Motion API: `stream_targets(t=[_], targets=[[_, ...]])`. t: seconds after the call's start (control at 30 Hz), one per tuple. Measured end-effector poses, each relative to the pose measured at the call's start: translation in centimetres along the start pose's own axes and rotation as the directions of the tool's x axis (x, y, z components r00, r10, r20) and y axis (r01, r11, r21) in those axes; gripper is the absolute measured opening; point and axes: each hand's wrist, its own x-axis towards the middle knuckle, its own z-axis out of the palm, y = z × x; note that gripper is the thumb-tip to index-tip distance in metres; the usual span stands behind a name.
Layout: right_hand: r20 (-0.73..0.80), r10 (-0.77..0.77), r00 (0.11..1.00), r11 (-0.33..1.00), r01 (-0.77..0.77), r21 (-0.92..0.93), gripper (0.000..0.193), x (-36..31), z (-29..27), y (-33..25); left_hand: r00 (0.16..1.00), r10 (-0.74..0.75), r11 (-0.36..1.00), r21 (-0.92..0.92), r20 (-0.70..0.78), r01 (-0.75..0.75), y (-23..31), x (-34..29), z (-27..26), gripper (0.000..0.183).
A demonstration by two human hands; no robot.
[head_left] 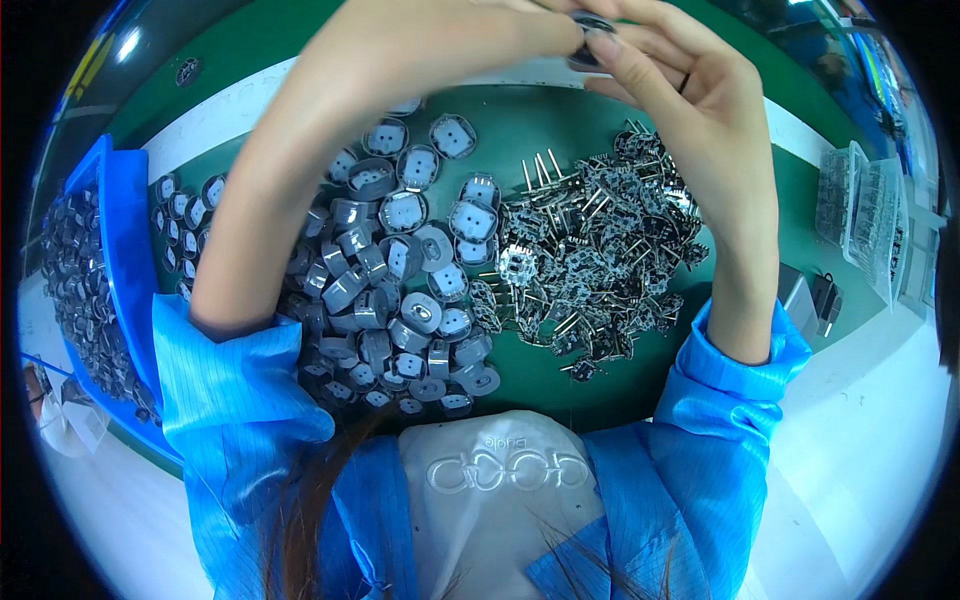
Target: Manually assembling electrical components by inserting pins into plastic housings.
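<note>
At the top edge, both my hands meet on a small dark rounded part (588, 44). My left hand (490, 36) comes from the left with its fingers closed against the part; its upper side is cut off by the picture edge. My right hand (705, 85) pinches the same part, thumb laid over it and the other fingers curled behind. Below my wrists lie two heaps: grey plastic housings with pale inner faces (404, 211) on the left, and small black circuit boards with metal pins (590, 250) on the right.
A blue bin (128, 230) full of similar grey pieces stands at the left. Clear plastic trays (862, 215) are at the right, with a small black object (826, 300) nearby. One dark round piece (188, 70) lies on the far green surface, beyond a white strip (215, 120).
</note>
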Motion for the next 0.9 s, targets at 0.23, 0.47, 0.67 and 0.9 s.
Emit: stream_targets(t=[0.23, 0.47, 0.67, 0.9], targets=[[0.230, 0.108, 0.967, 0.751, 0.072, -0.656, 0.021, -0.4, -4.3, -1.0, 0.882, 0.279, 0.615, 0.776, -0.379, 0.139, -4.2, 0.5, -6.1, 0.013], [0.248, 0.247, 0.937, 0.725, -0.008, -0.689, 0.023, -0.7, -3.8, -0.7, 0.845, 0.404, 0.238, 0.933, -0.349, 0.271, -5.5, 0.2, -6.5, 0.030], [0.298, 0.215, 0.930, 0.783, 0.019, -0.621, 0.024, -0.3, -3.5, -0.7, 0.858, 0.209, 0.614, 0.620, 0.468, -0.488, -1.3, -1.9, -3.8, 0.034], [0.437, 0.078, 0.896, 0.944, 0.075, -0.321, 0.014, 0.4, -2.6, -0.9, 0.903, -0.029, 0.599, 0.731, 0.428, -0.327, -1.9, -2.1, -2.2, 0.030]])
